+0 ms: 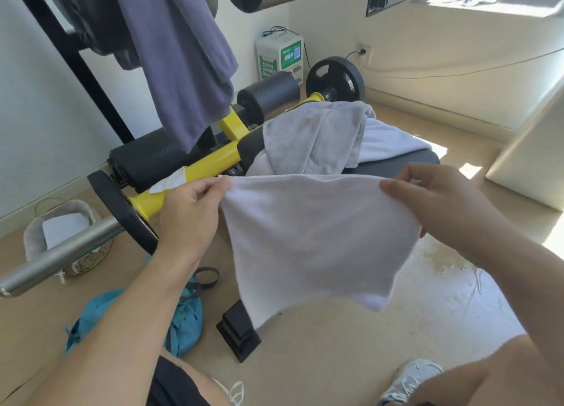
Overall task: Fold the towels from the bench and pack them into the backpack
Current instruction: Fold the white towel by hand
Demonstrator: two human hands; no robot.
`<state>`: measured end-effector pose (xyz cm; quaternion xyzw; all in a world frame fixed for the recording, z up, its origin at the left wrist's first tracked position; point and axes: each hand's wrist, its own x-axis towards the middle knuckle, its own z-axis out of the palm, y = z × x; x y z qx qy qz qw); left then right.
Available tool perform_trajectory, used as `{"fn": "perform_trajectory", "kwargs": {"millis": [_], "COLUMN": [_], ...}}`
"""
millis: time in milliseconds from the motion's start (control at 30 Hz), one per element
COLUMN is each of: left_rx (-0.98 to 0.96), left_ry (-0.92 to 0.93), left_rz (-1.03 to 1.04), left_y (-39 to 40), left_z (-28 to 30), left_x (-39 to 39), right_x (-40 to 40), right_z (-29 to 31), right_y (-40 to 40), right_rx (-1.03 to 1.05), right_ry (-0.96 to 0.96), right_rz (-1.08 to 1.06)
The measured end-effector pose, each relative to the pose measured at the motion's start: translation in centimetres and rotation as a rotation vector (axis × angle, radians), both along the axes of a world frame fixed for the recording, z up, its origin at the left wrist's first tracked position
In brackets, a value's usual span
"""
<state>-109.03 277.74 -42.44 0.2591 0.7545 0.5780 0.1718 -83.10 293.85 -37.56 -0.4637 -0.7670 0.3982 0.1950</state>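
Seen from head height over a yellow-framed workout counter (396,164), left to right:

Far left of the counter, on the floor, a woven basket (65,237) lined with pale cloth, partly crossed by a silver bar (61,257) carrying a black weight plate (122,210). Below the bar and left of the counter's foot, a teal backpack (183,320) slumped on the floor, partly hidden behind the left forearm, black strap loop showing just beside it. Above, a purple-grey garment (183,63) draped from a black rack.

Left hand (190,210) pinching the upper left corner of a white towel (311,240) between thumb and curled fingers. Towel held up in the air in front of the counter, stretched flat between both hands, lower edge hanging free above the floor and over a black block-shaped foot (239,334).

Behind the held towel, a grey towel (317,137) heaped on the counter's dark pad, lying partly over another white towel (387,140) spread on the same pad. Beyond the counter's far end, a second weight plate (335,79) and a white-and-green box (279,57) against the wall.

Right hand (439,204) gripping the towel's upper right corner, thumb on the near face, fingers curled behind. Lower right, a grey sneaker (412,378) on the floor
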Motion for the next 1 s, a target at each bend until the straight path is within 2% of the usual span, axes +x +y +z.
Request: {"fn": "perform_trajectory", "kwargs": {"millis": [100,200,267,333,400,467,533,800,1000], "left_rx": [0.063,0.105,0.118,0.136,0.134,0.13,0.12,0.157,0.177], "left_ry": [-0.02,0.045,0.115,0.142,0.161,0.162,0.147,0.082,-0.006], "left_rz": [-0.028,-0.11,-0.187,-0.252,-0.291,-0.302,-0.311,-0.437,-0.526], "left_y": [0.2,0.3,0.1,0.0,0.0,-0.1,-0.2,-0.4,-0.2], "left_z": [0.0,-0.1,-0.1,-0.1,-0.3,-0.4,-0.5,-0.4,-0.3], "left_x": [1.8,4.3,5.5,6.3,6.6,6.6,6.5,6.9,7.4], "right_x": [-0.9,-1.8,-2.3,-2.5,-2.4,-2.5,-2.8,-2.9,-2.7], "right_z": [-0.2,-0.2,-0.4,-0.9,-1.5,-1.5,-1.3,-1.4,-1.0], "right_y": [-1.5,-3.8,-5.0,-5.4,-5.4,-5.4,-5.3,-4.9,-4.7], "right_rx": [0.014,0.03,-0.067,-0.127,-0.044,0.098,0.166,0.229,0.298], "right_ry": [0.096,0.117,0.145,0.077,-0.043,-0.093,-0.054,0.114,0.072], "right_rz": [0.012,0.159,0.289,0.449,0.539,0.523,0.459,0.292,0.293]}}
